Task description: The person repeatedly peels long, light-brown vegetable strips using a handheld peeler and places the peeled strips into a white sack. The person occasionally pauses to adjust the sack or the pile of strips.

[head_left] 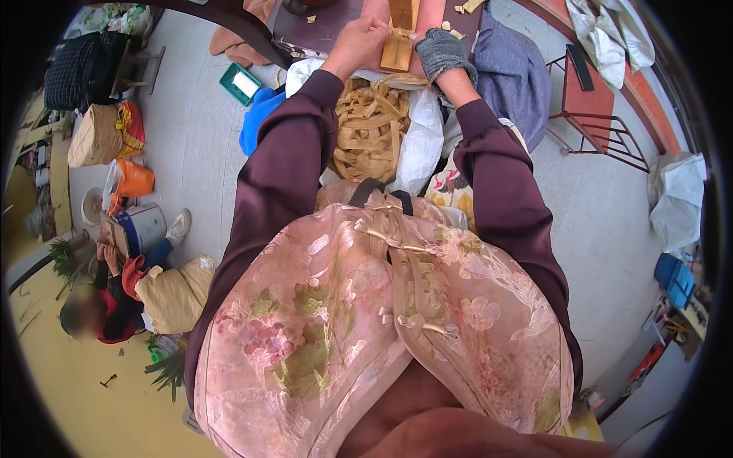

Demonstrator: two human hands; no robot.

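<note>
At the top centre a wooden block (397,52) with a raised upright part lies on a pink cloth (375,10) over a dark table. My left hand (359,44) is at the block's left side, its fingertips pinched on what looks like a pale strip crossing the block. My right hand (444,54), in a grey knitted fingerless glove, is at the right side, its fingers near the strip's other end; the glove partly hides its grip. Just below, a white sack (421,143) stands open with a heap of flat tan braided strips (369,134) inside.
Scraps lie on the dark table (329,34). A green tray (240,84) and blue cloth (260,117) are at the left; grey-blue cloth (509,74) hangs at the right. A red folding chair (590,103) holds a phone. Another person (114,309) sits at the far left beside a bucket.
</note>
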